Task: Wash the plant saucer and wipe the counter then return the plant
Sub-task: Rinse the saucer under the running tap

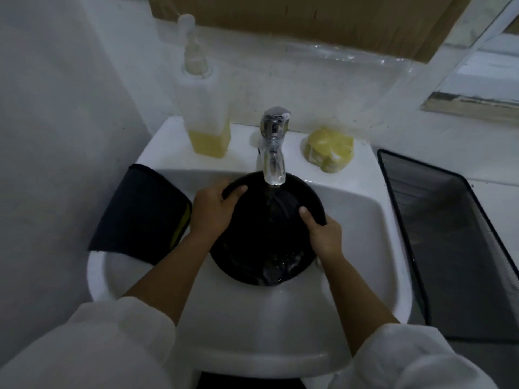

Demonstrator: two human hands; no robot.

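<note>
A round black plant saucer [261,242] is tilted inside the white sink [362,220], under the chrome tap [273,144]. Water runs from the spout onto the saucer and pools at its lower edge. My left hand [214,209] grips the saucer's upper left rim, thumb lying over the edge. My right hand [323,234] grips the right rim, thumb on the inner face. No plant is in view.
A dark cloth [140,214] hangs over the sink's left rim. A soap dispenser [206,108] with yellow liquid stands behind the tap on the left, a yellow sponge [330,150] on the right. A black mesh tray [455,242] lies right of the sink.
</note>
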